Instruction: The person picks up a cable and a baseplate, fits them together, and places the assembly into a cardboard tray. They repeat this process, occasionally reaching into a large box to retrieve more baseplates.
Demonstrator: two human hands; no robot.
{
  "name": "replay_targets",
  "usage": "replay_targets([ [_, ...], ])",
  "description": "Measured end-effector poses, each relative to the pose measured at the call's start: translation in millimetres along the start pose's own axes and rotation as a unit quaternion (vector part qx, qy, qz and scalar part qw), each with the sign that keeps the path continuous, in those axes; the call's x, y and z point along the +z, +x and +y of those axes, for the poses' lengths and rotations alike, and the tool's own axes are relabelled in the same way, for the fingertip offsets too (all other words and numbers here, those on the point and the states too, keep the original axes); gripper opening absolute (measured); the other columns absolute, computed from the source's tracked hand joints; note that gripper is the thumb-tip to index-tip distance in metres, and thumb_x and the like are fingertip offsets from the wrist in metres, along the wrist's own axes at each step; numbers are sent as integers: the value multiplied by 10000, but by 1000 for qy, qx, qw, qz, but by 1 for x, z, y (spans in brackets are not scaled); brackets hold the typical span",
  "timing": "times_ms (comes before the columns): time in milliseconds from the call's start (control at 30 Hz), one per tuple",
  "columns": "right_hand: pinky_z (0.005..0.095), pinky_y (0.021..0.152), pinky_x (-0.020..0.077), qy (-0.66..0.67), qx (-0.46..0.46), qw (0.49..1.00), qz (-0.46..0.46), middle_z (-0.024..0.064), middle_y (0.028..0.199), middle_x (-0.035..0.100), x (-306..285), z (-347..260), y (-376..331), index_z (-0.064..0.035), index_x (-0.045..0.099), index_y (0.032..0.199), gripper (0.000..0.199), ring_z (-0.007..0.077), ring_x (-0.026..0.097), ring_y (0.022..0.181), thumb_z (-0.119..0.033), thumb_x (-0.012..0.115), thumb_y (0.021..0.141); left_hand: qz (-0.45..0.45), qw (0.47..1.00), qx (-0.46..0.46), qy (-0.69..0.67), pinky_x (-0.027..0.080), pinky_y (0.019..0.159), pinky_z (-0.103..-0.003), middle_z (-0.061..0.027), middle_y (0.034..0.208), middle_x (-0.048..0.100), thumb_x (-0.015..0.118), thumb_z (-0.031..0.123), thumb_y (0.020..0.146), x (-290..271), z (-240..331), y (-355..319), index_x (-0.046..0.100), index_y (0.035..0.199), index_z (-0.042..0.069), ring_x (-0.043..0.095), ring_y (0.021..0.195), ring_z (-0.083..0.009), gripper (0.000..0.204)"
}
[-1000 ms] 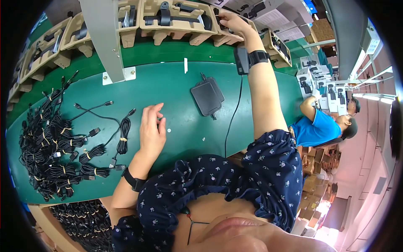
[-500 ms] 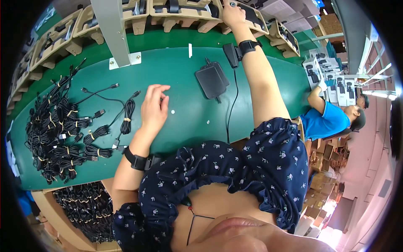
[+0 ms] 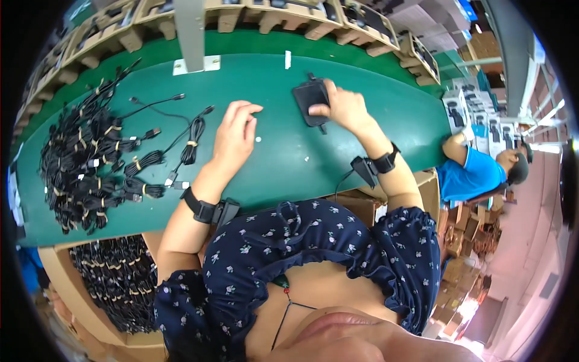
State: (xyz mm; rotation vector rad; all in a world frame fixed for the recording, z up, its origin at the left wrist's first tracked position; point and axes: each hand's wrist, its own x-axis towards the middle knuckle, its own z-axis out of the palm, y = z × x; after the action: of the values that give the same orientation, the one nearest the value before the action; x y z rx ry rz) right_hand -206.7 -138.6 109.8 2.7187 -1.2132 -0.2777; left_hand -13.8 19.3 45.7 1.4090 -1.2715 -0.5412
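Right hand (image 3: 346, 111) on flat black device (image 3: 306, 96)

The device lies right of centre on the green table (image 3: 271, 169); whether fingers clamp it cannot be told from here. The empty left hand (image 3: 235, 137), thumb apart from curved fingers, is right of bundled cables (image 3: 87, 160).

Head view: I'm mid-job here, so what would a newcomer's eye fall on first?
Probably the big tangle of black cables on the left of the green tabletop. Next, perhaps the right hand over the right edge of a flat black device, then the row of brown trays along the far side.
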Motion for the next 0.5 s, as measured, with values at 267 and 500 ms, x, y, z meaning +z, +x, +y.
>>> replay_targets([
  [267, 367, 654, 486, 167, -15, 985, 32, 133, 785, 627, -9, -6, 19, -68, 461, 1137, 509, 299, 614, 769, -363, 623, 756, 180, 945, 61, 266, 385, 830, -380, -125, 1013, 508, 554, -14, 737, -34, 6, 8, 526, 1028, 47, 494, 950, -293, 298],
  [500, 264, 603, 452, 311, 30, 862, 399, 82, 757, 610, -49, 34, 112, -41, 491, 998, 257, 155, 557, 654, -137, 623, 799, 42, 999, -23, 8, 463, 612, -314, -114, 962, 516, 523, -35, 774, -9, -7, 2, 560, 957, 61, 553, 714, -236, 209],
])
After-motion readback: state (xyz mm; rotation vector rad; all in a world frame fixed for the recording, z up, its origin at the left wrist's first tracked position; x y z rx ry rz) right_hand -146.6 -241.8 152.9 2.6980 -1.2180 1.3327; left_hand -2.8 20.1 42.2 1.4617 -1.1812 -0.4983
